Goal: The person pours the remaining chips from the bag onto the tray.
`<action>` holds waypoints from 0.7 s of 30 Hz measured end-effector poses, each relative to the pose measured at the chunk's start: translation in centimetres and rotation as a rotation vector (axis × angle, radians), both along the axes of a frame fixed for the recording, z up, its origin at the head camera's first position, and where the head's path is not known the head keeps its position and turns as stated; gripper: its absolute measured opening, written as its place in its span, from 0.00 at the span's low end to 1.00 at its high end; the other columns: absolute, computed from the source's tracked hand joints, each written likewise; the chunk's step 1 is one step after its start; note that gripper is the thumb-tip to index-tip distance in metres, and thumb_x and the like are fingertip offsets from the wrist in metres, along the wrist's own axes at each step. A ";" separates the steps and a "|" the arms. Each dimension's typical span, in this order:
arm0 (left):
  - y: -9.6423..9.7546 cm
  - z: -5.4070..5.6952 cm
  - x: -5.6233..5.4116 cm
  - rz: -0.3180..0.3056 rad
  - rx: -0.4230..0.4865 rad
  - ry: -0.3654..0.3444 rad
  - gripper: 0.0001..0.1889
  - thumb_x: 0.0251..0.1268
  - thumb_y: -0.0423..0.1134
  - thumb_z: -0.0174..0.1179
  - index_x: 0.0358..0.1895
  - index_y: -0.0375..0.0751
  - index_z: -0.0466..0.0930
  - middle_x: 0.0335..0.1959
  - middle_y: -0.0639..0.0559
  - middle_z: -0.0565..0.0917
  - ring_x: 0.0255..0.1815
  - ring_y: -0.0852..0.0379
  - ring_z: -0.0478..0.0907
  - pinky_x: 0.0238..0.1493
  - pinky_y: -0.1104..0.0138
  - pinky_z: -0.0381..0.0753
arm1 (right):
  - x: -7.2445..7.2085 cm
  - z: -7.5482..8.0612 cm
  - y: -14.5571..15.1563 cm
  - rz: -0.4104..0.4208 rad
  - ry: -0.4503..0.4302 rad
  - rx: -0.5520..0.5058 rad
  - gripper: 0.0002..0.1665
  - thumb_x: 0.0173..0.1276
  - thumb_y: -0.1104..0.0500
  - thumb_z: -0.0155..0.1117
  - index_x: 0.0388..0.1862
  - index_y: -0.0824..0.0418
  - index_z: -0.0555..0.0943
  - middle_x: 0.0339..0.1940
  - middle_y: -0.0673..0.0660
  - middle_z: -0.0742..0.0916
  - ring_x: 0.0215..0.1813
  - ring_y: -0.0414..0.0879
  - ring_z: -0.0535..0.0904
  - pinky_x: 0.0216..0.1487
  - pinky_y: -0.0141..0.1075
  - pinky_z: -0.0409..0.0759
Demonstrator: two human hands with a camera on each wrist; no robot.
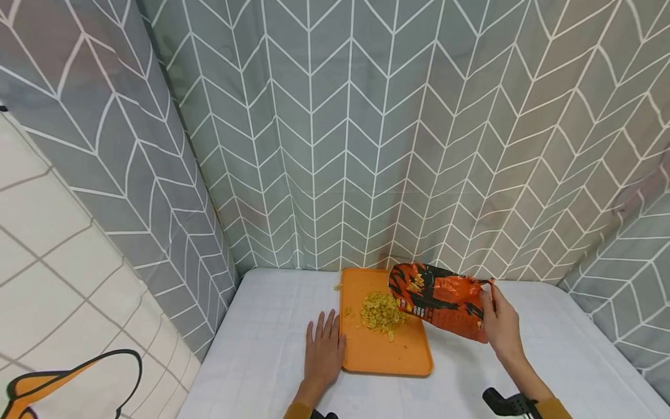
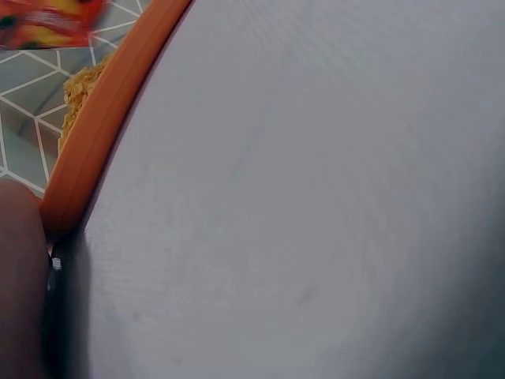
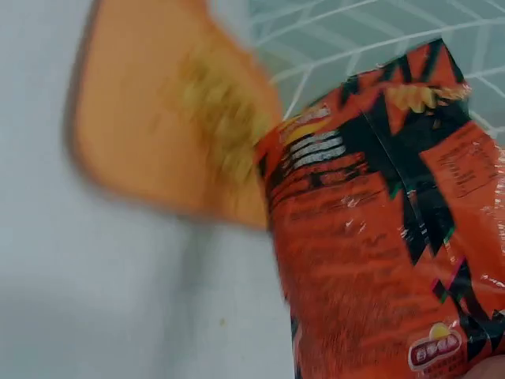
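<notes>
My right hand point(image 1: 503, 323) pinches a red and black snack bag point(image 1: 445, 297) by its right end, with the thumb on the near face. The bag is tilted, its left end over an orange tray point(image 1: 384, 362). On the tray lies a heap of yellow snack pieces point(image 1: 381, 314), partly overlapped by the bag. My left hand point(image 1: 324, 352) lies flat on the table with fingers spread, right beside the tray's left edge. In the right wrist view the bag point(image 3: 379, 221) fills much of the picture, with printing on its face.
A white cloth covers the table point(image 1: 262, 326). A few stray crumbs point(image 1: 337, 287) lie off the tray's left edge. Behind the table hangs a grey curtain point(image 1: 335, 145) with white zigzag lines. A white tiled surface point(image 1: 63, 262) is at the left.
</notes>
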State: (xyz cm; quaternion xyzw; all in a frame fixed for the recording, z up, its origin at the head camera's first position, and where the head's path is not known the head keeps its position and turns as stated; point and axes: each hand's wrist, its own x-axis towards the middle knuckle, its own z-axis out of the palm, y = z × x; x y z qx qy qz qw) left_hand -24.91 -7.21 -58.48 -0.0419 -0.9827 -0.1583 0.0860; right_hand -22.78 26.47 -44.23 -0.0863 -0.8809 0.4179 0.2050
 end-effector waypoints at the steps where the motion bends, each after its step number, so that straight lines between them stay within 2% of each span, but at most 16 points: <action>1: 0.0 0.0 0.0 0.000 -0.001 0.001 0.30 0.81 0.54 0.45 0.79 0.46 0.63 0.83 0.52 0.63 0.86 0.46 0.54 0.86 0.45 0.50 | 0.1 -0.1 0.0 -0.002 0.010 0.061 0.24 0.87 0.50 0.37 0.61 0.67 0.71 0.38 0.68 0.82 0.24 0.33 0.76 0.23 0.28 0.76; 2: 0.0 -0.1 0.0 0.000 -0.004 0.001 0.30 0.82 0.54 0.45 0.79 0.46 0.63 0.83 0.52 0.63 0.86 0.46 0.54 0.86 0.45 0.50 | 0.2 -0.2 -0.1 0.004 0.029 0.093 0.22 0.87 0.52 0.37 0.59 0.68 0.71 0.33 0.67 0.81 0.20 0.36 0.74 0.21 0.31 0.75; 5: 0.0 -0.2 0.0 -0.005 -0.007 0.007 0.30 0.82 0.54 0.44 0.79 0.46 0.63 0.83 0.52 0.63 0.86 0.47 0.55 0.86 0.45 0.51 | 0.3 -0.1 -0.2 -0.004 0.026 0.091 0.21 0.87 0.52 0.37 0.55 0.68 0.71 0.29 0.64 0.78 0.19 0.35 0.72 0.20 0.30 0.73; 8: 0.0 -0.3 0.0 -0.011 -0.010 0.015 0.30 0.82 0.54 0.44 0.79 0.46 0.63 0.83 0.52 0.63 0.86 0.46 0.55 0.86 0.44 0.51 | 0.2 0.2 -0.2 0.007 -0.011 -0.065 0.27 0.87 0.48 0.35 0.68 0.66 0.69 0.47 0.66 0.81 0.36 0.29 0.76 0.31 0.21 0.76; 9: 0.0 -0.4 0.0 -0.011 -0.011 0.020 0.30 0.81 0.54 0.44 0.79 0.46 0.63 0.83 0.52 0.63 0.86 0.46 0.55 0.86 0.44 0.51 | 0.1 0.3 -0.2 0.003 -0.023 -0.097 0.29 0.87 0.47 0.34 0.71 0.65 0.68 0.52 0.66 0.81 0.43 0.31 0.77 0.37 0.22 0.80; 11: -0.1 -0.4 0.0 -0.010 -0.016 0.026 0.30 0.81 0.54 0.45 0.79 0.46 0.64 0.83 0.52 0.63 0.86 0.46 0.55 0.86 0.44 0.52 | 0.0 0.4 -0.3 0.004 -0.024 -0.101 0.31 0.87 0.46 0.34 0.74 0.65 0.66 0.54 0.67 0.80 0.45 0.32 0.76 0.39 0.22 0.78; 12: -0.1 -0.4 0.0 -0.010 -0.019 0.026 0.30 0.81 0.54 0.45 0.79 0.46 0.63 0.83 0.52 0.63 0.86 0.46 0.55 0.86 0.44 0.52 | -0.1 0.4 -0.3 0.020 -0.017 -0.074 0.31 0.87 0.47 0.35 0.76 0.65 0.65 0.56 0.66 0.81 0.45 0.33 0.77 0.39 0.23 0.79; 15: -0.1 -0.4 0.0 -0.007 -0.019 0.023 0.30 0.81 0.54 0.44 0.79 0.46 0.63 0.83 0.52 0.63 0.86 0.46 0.55 0.86 0.45 0.52 | 0.0 0.1 -0.4 0.029 0.008 0.102 0.26 0.87 0.51 0.37 0.67 0.69 0.71 0.36 0.66 0.82 0.29 0.39 0.75 0.28 0.32 0.76; 16: -0.1 -0.4 0.0 -0.007 -0.019 0.020 0.30 0.81 0.54 0.44 0.79 0.46 0.63 0.83 0.52 0.63 0.86 0.46 0.55 0.86 0.45 0.51 | 0.0 0.0 -0.4 0.034 0.013 0.131 0.24 0.87 0.52 0.38 0.63 0.69 0.72 0.30 0.63 0.79 0.24 0.37 0.71 0.24 0.31 0.71; 19: 0.0 -0.3 0.0 -0.006 -0.019 0.012 0.30 0.82 0.55 0.44 0.80 0.47 0.63 0.83 0.52 0.63 0.86 0.46 0.55 0.86 0.45 0.51 | 0.2 -0.1 -0.3 0.038 -0.007 0.119 0.23 0.87 0.51 0.37 0.57 0.68 0.72 0.29 0.62 0.78 0.23 0.34 0.71 0.24 0.30 0.72; 21: 0.0 -0.3 -0.1 -0.004 -0.022 0.010 0.30 0.82 0.55 0.44 0.80 0.47 0.63 0.83 0.53 0.62 0.86 0.47 0.54 0.86 0.45 0.51 | 0.1 -0.1 -0.1 0.040 -0.049 0.017 0.26 0.87 0.48 0.35 0.62 0.67 0.70 0.39 0.67 0.81 0.29 0.28 0.72 0.28 0.24 0.74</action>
